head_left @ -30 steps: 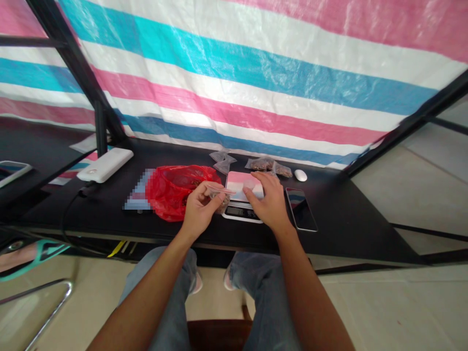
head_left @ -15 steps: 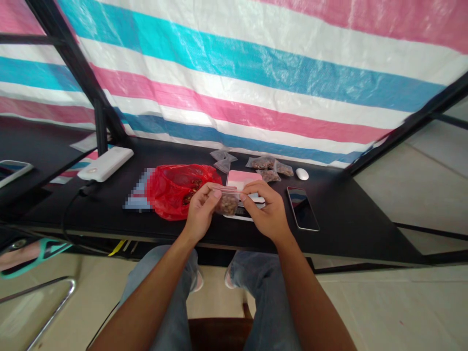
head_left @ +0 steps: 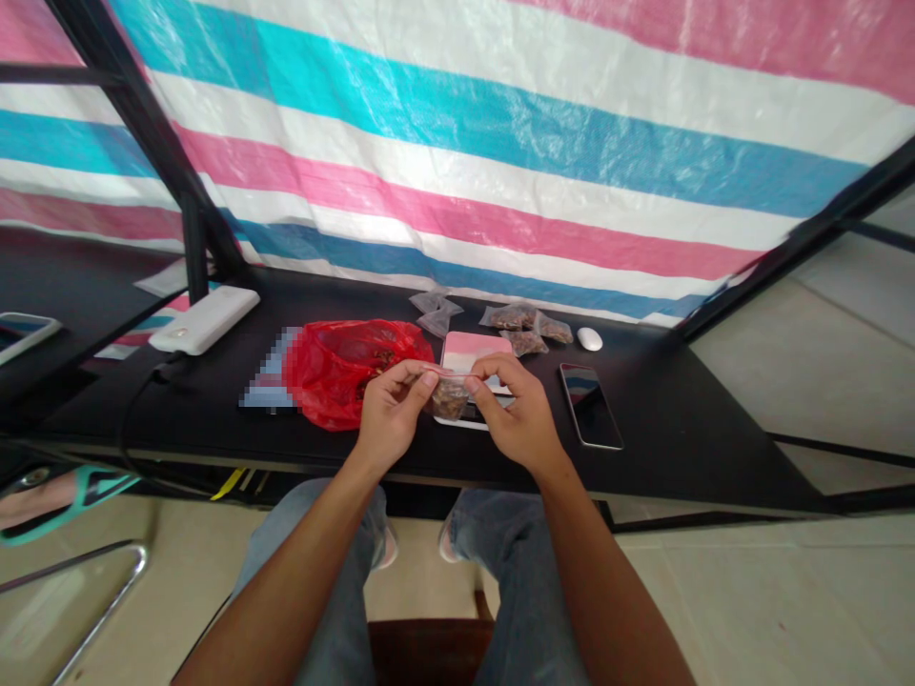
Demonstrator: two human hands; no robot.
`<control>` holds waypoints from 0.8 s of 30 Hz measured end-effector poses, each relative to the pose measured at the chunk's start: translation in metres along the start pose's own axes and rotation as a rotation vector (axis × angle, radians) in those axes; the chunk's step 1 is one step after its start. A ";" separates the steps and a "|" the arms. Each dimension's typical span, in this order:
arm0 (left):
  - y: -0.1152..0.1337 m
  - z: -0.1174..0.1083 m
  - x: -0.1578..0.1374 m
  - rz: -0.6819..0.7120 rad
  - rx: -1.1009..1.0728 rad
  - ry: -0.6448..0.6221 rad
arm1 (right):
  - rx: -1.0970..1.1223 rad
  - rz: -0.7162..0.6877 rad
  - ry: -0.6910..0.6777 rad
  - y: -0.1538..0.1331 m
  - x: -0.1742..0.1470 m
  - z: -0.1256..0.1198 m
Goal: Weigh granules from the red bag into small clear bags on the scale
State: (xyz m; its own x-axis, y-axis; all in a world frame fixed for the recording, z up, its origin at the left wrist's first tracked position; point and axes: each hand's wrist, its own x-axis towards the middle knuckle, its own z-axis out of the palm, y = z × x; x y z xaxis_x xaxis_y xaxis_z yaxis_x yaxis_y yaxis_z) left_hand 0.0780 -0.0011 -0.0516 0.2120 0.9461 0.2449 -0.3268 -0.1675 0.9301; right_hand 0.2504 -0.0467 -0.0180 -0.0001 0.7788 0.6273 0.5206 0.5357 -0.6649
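The left hand and right hand each pinch the top edge of a small zip-lock bag of brown pieces, held between them in front of a digital scale. Left of the scale sits an open red plastic bag; behind it lie flat clear bags. Three filled bags, a white mouse and a smartphone lie to the right.

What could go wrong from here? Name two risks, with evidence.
First, the small bag is pinched along its top edge by the left hand and right hand; I cannot tell if it is sealed, so its contents might spill near the scale.
Second, the red bag lies open beside the left hand; a nudge could scatter its contents.
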 end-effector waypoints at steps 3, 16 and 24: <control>0.005 0.005 -0.002 -0.009 0.003 0.021 | 0.009 -0.012 -0.020 0.000 -0.001 0.002; 0.005 0.003 -0.003 -0.054 0.042 0.047 | 0.046 0.068 -0.035 0.002 -0.005 0.001; 0.000 0.008 -0.006 -0.020 0.080 0.006 | -0.005 0.084 -0.089 0.004 -0.008 0.006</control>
State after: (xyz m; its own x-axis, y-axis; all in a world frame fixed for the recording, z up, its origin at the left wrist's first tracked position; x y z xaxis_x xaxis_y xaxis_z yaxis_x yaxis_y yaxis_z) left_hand 0.0843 -0.0090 -0.0508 0.2120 0.9511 0.2244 -0.2481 -0.1698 0.9537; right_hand 0.2471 -0.0486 -0.0276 -0.0322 0.8467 0.5311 0.5264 0.4661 -0.7111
